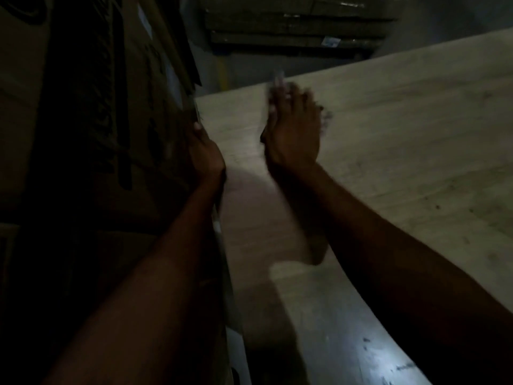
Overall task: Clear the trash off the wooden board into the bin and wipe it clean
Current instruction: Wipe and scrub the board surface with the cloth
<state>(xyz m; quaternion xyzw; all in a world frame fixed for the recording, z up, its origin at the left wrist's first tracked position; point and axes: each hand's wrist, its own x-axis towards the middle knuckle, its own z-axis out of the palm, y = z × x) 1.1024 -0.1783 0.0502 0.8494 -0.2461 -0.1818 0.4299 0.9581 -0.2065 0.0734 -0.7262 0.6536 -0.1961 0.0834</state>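
Note:
A large pale wooden board [388, 140] fills the right half of the dim head view. My right hand [293, 132] lies on it near its far left corner, blurred by motion, fingers stretched forward. Small dark and pale scraps [326, 118] lie around its fingertips and right edge; whether the hand holds any of them is unclear. My left hand [204, 152] is cupped against the board's left edge, thumb up, pressed next to a dark cardboard box. No bin is visible.
Tall dark cardboard boxes [91, 120] stand close along the board's left edge. Stacked flat cartons [294, 26] lie beyond the far edge. Small dark specks [399, 366] dot the board's near part, where a bright glare shows.

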